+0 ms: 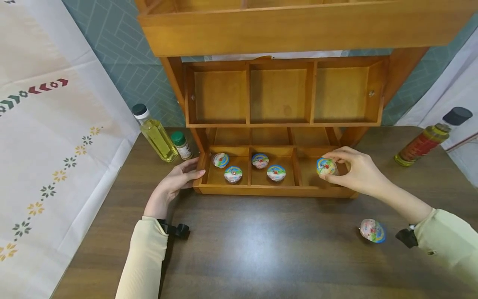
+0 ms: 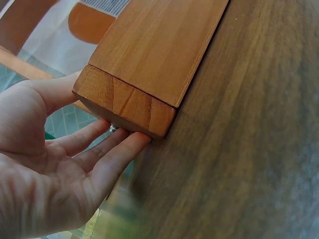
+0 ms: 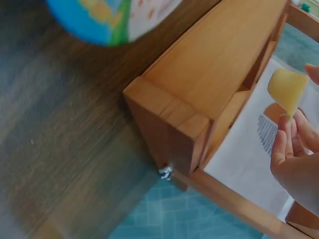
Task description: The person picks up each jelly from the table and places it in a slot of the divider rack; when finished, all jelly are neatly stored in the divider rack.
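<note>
A wooden shelf [image 1: 269, 191] with compartment trays stands on the table. My left hand [image 1: 178, 178] holds the left end of its bottom tray, thumb over the upper edge and fingers along the outer side. Above the bottom tray's right compartment, my right hand [image 1: 356, 172] pinches a small yellowish jelly cup [image 1: 326, 166] between thumb and fingers. Two jelly cups lie in the left compartment, including one near its front [image 1: 233, 174]. Two more sit in the middle compartment, one jelly cup [image 1: 276, 173] in front. Another jelly cup [image 1: 372, 230] lies tilted on the table near my right wrist.
Left of the shelf stand an oil bottle [image 1: 158, 139] and a green-capped jar [image 1: 181, 145]. A dark-capped bottle with a red label [image 1: 429, 141] stands at the right. The shelf's upper tray [image 1: 284, 33] overhangs the lower ones. Brown table [image 1: 254, 257] extends in front.
</note>
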{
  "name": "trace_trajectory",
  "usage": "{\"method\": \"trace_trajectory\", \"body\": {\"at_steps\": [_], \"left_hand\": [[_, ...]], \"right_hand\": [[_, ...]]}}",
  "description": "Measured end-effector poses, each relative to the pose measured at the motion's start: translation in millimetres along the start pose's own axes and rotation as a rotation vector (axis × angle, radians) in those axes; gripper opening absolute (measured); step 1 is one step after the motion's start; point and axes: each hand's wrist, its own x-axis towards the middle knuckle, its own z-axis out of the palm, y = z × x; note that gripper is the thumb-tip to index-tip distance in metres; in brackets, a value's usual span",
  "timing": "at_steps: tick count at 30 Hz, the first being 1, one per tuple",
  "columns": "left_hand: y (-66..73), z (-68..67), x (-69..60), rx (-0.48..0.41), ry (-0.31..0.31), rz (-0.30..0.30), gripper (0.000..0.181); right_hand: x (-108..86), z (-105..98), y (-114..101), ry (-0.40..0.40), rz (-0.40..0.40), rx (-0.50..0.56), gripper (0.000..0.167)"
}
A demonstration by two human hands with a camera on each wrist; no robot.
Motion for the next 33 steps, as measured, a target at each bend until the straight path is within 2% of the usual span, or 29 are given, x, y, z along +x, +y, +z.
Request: {"method": "trace_trajectory", "body": {"at_steps": [3, 6, 11, 21, 28, 33], "left_hand": [[-0.9, -0.5, -0.5, -0.002, 0.004, 0.0, 0.072], [-0.9, -0.7, -0.2, -0.002, 0.008, -0.003, 0.072], [-0.6, -0.2, 0.7, -0.003, 0.015, -0.009, 0.072], [-4.1, 2.3, 4.7, -0.008, 0.014, -0.012, 0.073], [-3.4, 1.7, 3.4, -0.022, 0.01, -0.012, 0.073], [-2.0, -0.2, 2.6, -0.014, 0.022, -0.012, 0.072]], "right_hand": [[5.9, 5.6, 4.8, -0.037, -0.034, 0.0, 0.043], [12.7, 11.7, 9.5, -0.086, -0.032, 0.015, 0.042], [25.0, 24.5, 19.2, -0.18, 0.025, 0.052, 0.044], [39.9, 40.0, 31.3, -0.31, 0.093, 0.035, 0.052], [45.0, 43.2, 28.3, -0.34, 0.138, 0.047, 0.056], [48.6, 43.5, 26.4, -0.355, 0.118, 0.044, 0.059]]}}
